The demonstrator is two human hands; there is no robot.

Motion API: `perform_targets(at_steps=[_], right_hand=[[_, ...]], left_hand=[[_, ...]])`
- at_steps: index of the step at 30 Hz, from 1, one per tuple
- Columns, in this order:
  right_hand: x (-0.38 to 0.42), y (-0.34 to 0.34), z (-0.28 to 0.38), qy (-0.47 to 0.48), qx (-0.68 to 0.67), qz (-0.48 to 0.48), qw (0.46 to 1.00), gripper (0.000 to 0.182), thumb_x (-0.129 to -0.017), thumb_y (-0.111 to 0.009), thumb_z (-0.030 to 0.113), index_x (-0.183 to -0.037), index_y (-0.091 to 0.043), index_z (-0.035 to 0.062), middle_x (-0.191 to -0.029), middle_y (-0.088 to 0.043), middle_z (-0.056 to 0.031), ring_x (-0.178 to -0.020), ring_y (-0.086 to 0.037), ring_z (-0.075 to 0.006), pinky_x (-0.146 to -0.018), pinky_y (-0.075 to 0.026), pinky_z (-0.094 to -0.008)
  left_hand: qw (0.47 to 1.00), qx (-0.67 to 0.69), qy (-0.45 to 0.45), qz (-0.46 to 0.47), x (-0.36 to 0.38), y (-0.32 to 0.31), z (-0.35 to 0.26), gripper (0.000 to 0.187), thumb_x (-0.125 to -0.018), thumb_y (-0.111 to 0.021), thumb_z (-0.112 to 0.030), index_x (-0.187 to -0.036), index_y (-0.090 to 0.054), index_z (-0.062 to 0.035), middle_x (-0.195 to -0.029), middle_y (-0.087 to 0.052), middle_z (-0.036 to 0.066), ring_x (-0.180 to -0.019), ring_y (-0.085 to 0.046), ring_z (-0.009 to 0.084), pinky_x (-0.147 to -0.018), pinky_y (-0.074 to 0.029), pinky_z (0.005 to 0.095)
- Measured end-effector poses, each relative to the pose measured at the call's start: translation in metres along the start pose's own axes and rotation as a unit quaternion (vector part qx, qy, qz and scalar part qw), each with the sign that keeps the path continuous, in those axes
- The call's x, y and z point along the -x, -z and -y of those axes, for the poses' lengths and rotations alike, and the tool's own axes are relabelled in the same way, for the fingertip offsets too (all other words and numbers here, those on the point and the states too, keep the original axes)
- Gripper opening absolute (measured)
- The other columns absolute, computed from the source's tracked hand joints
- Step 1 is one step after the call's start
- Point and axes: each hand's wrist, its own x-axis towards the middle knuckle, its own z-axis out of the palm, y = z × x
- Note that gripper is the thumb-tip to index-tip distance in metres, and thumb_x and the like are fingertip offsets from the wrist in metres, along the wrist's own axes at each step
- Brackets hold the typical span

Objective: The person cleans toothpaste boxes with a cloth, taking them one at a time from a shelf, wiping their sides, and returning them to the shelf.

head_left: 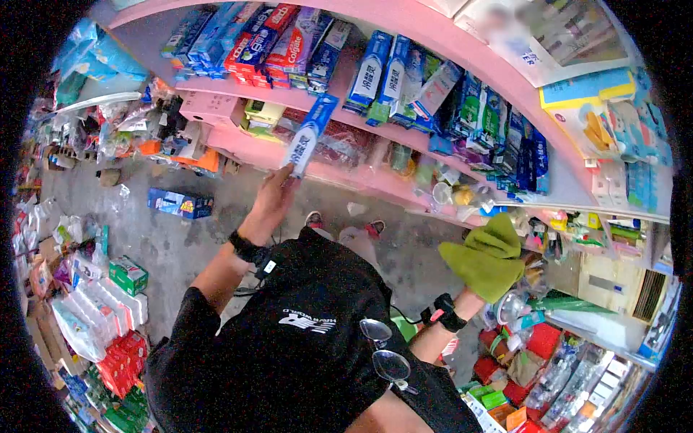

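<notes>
My left hand (276, 193) is closed on the lower end of a blue and white toothpaste box (309, 137), held tilted in front of the pink shelf (289, 94). Similar blue and white boxes (368, 72) stand on that shelf, just right of the held one. Over on the right, a green cloth (487, 256) drapes across my right hand (473, 297) and hides most of its fingers. The cloth is bunched in that hand, apart from the shelf edge.
Colgate boxes (292, 47) and other toothpaste cartons fill the shelf. A blue carton (180, 203) lies on the grey floor (238, 195) to my left. Piled goods, including a red pack (123, 364), line the left side. Tissue packs (599, 115) sit at the right.
</notes>
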Motion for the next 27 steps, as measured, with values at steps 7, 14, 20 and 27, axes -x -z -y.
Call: perform_targets(at_steps=[7,14,20,27], right_hand=[[-0.001,0.000,0.017,-0.070,-0.180,0.053,0.980,0.057,-0.088,-0.040,0.035,-0.135,-0.023,0.0065,-0.136,-0.032,-0.0074,-0.127,-0.026,-0.0203,-0.107,-0.018,-0.0305],[-0.004,-0.004,0.026,-0.051,-0.179,0.044,0.981,0.057,-0.087,-0.041,0.035,-0.133,-0.025,0.0060,-0.134,-0.034,-0.0084,-0.125,-0.027,-0.0216,-0.106,-0.019,-0.0313],[-0.004,-0.002,0.031,-0.050,-0.177,0.039,0.982,0.056,-0.086,-0.042,0.035,-0.132,-0.026,0.0056,-0.133,-0.035,-0.0093,-0.124,-0.028,-0.0227,-0.105,-0.020,-0.0320],[0.004,-0.003,0.040,-0.048,-0.180,0.045,0.981,0.056,-0.085,-0.043,0.034,-0.130,-0.028,0.0050,-0.131,-0.036,-0.0103,-0.122,-0.030,-0.0240,-0.104,-0.022,-0.0328]], left_hand=[[0.999,-0.042,-0.006,-0.008,-0.001,-0.021,0.014,0.014,-0.082,-0.060,-0.009,-0.084,-0.049,-0.0010,-0.078,-0.052,0.004,-0.074,-0.053,0.0104,-0.064,-0.046,0.0206],[0.998,-0.023,-0.061,-0.023,-0.004,-0.033,0.013,0.019,-0.080,-0.061,-0.006,-0.088,-0.044,-0.0019,-0.086,-0.050,0.006,-0.081,-0.052,0.0127,-0.065,-0.046,0.0214],[0.994,-0.049,-0.091,-0.032,-0.016,-0.075,-0.008,0.020,-0.081,-0.061,-0.006,-0.091,-0.046,0.0004,-0.089,-0.049,0.008,-0.080,-0.051,0.0142,-0.065,-0.046,0.0249],[0.988,-0.038,-0.130,0.071,-0.125,-0.118,-0.014,0.022,-0.079,-0.063,-0.011,-0.091,-0.052,0.0046,-0.082,-0.054,0.008,-0.074,-0.055,0.0185,-0.063,-0.048,0.0232]])
